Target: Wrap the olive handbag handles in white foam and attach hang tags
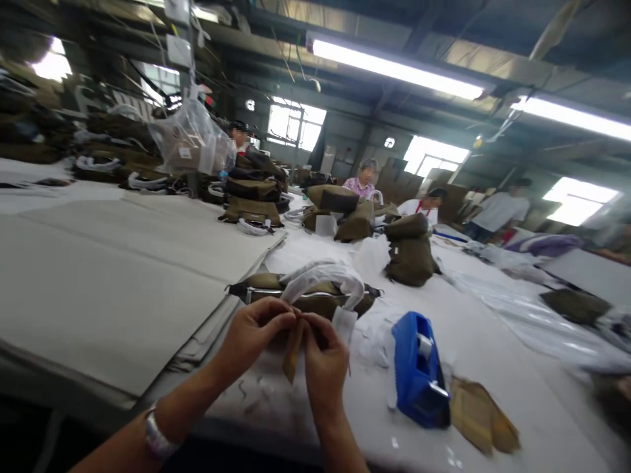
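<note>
My left hand and my right hand meet in front of an olive bag, fingertips pinched together. Between them hangs a narrow brown piece, perhaps paper or a tag, its upper end hidden by my fingers. The bag lies on the table, its handle wrapped in white material. A pale tag hangs at the bag's right side. To the right of my right hand stands a blue tape dispenser. Several flat brown pieces lie beside it.
A stack of large pale sheets covers the table's left side. Olive bags are piled farther back. A pole holds a clear plastic bag. Clear sheeting lies at the right. Several people are beyond the table.
</note>
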Demonstrator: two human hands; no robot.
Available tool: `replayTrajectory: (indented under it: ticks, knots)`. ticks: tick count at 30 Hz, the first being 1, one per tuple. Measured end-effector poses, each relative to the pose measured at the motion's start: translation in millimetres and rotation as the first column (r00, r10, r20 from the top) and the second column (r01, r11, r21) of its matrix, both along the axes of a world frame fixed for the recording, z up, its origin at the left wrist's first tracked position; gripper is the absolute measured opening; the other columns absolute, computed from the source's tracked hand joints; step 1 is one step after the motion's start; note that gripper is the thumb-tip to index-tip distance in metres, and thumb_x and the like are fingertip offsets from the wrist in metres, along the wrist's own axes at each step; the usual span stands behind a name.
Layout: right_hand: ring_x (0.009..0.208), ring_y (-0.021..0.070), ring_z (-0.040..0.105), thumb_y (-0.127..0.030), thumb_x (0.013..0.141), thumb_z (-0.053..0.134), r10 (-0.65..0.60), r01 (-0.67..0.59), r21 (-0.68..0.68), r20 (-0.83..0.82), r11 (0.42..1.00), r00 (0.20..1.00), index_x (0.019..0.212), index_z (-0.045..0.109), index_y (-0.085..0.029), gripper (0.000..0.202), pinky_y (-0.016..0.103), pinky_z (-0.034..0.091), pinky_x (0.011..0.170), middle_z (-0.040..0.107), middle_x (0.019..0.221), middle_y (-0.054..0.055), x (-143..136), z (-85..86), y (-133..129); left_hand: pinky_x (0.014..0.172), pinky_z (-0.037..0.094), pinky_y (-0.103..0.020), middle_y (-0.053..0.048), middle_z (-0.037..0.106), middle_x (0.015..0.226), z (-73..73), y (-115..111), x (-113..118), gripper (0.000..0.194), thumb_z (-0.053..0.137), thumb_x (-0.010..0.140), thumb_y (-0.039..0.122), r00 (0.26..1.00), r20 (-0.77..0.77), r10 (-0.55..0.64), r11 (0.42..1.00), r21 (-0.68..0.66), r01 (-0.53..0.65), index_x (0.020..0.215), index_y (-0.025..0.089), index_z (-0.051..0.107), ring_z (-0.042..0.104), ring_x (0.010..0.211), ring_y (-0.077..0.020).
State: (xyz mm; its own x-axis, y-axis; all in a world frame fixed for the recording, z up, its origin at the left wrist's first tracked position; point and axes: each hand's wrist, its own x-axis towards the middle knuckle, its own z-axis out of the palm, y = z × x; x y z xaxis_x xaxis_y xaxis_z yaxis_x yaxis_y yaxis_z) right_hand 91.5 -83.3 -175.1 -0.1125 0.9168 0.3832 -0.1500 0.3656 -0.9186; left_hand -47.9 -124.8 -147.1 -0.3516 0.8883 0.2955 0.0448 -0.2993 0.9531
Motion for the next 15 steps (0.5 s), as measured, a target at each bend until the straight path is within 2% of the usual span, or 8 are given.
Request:
replayTrajectory:
  ticks: [2, 4, 7, 9, 12, 14, 15]
  knots:
    - [0.081, 0.0187, 0.073, -0.029, 0.092, 0.066, -0.037, 0.030, 0.090, 0.074, 0.996, 0.997, 0.094, 0.076, -0.021, 0.013, 0.028, 0.060, 0.076, 0.077, 0.088, 0.003, -1.5, 2.6, 0.7, 0.074, 0.058, -0.016, -0.001, 0.081, 0.087, -0.6, -1.0, -0.4, 0.018, 0.084, 0.080, 0.035, 1.000, -0.001, -0.003, 1.000, -0.013, 0.003, 0.086, 0.019, 0.079, 0.074, 0.079, -0.0129]
    - [0.082, 0.0184, 0.072, -0.026, 0.095, 0.060, -0.087, 0.058, 0.184, 0.156, 0.981, 0.984, 0.097, 0.072, -0.020, 0.013, 0.029, 0.058, 0.078, 0.075, 0.089, 0.004, -1.1, 4.5, 3.6, 0.076, 0.059, -0.017, -0.002, 0.082, 0.087, -2.3, -1.2, -3.0, 0.021, 0.085, 0.080, 0.039, 1.000, -0.007, -0.010, 1.000, -0.023, 0.010, 0.087, 0.020, 0.079, 0.075, 0.080, -0.0142]
    - [0.091, 0.0191, 0.073, -0.023, 0.098, 0.056, -0.203, 0.107, 0.358, 0.242, 0.927, 0.949, 0.103, 0.069, -0.020, 0.015, 0.030, 0.057, 0.085, 0.075, 0.097, 0.005, 3.0, 6.2, 12.5, 0.077, 0.062, -0.021, -0.002, 0.083, 0.088, -3.9, 1.6, -12.2, 0.025, 0.085, 0.080, 0.042, 0.997, -0.065, 0.039, 0.999, -0.022, -0.041, 0.093, 0.021, 0.081, 0.077, 0.081, -0.0171]
    - [0.092, 0.0191, 0.074, -0.024, 0.099, 0.055, -0.267, 0.129, 0.446, 0.261, 0.886, 0.928, 0.105, 0.069, -0.020, 0.016, 0.030, 0.058, 0.085, 0.076, 0.099, 0.005, 7.1, 6.8, 18.0, 0.078, 0.062, -0.022, -0.003, 0.083, 0.093, -1.2, 2.4, -18.6, 0.023, 0.082, 0.084, 0.040, 0.985, -0.144, 0.096, 0.995, 0.026, -0.093, 0.098, 0.022, 0.083, 0.077, 0.083, -0.0172]
    - [0.084, 0.0202, 0.076, -0.036, 0.101, 0.059, -0.294, 0.131, 0.467, 0.296, 0.875, 0.909, 0.106, 0.072, -0.021, 0.020, 0.030, 0.058, 0.078, 0.078, 0.096, 0.005, 12.1, 5.3, 18.5, 0.086, 0.059, -0.022, -0.004, 0.082, 0.100, 9.7, -6.7, -19.7, 0.015, 0.075, 0.092, 0.031, 0.942, -0.306, 0.137, 0.984, 0.150, -0.095, 0.102, 0.024, 0.084, 0.075, 0.093, -0.0163]
    - [0.077, 0.0228, 0.075, -0.050, 0.097, 0.064, -0.299, 0.127, 0.445, 0.341, 0.886, 0.891, 0.103, 0.075, -0.023, 0.029, 0.031, 0.057, 0.069, 0.079, 0.092, 0.006, 12.3, 1.3, 16.4, 0.090, 0.057, -0.022, -0.003, 0.081, 0.098, 16.8, -16.3, -14.0, 0.014, 0.074, 0.092, 0.027, 0.907, -0.392, 0.152, 0.981, 0.171, -0.090, 0.100, 0.025, 0.085, 0.074, 0.095, -0.0163]
    - [0.072, 0.0243, 0.074, -0.056, 0.094, 0.066, -0.336, 0.177, 0.421, 0.343, 0.890, 0.877, 0.103, 0.076, -0.024, 0.034, 0.032, 0.056, 0.064, 0.079, 0.090, 0.007, 10.7, -1.5, 16.1, 0.089, 0.058, -0.023, -0.005, 0.081, 0.098, 18.8, -19.6, -10.8, 0.016, 0.071, 0.094, 0.026, 0.906, -0.408, 0.114, 0.985, 0.163, -0.050, 0.103, 0.023, 0.084, 0.074, 0.094, -0.0168]
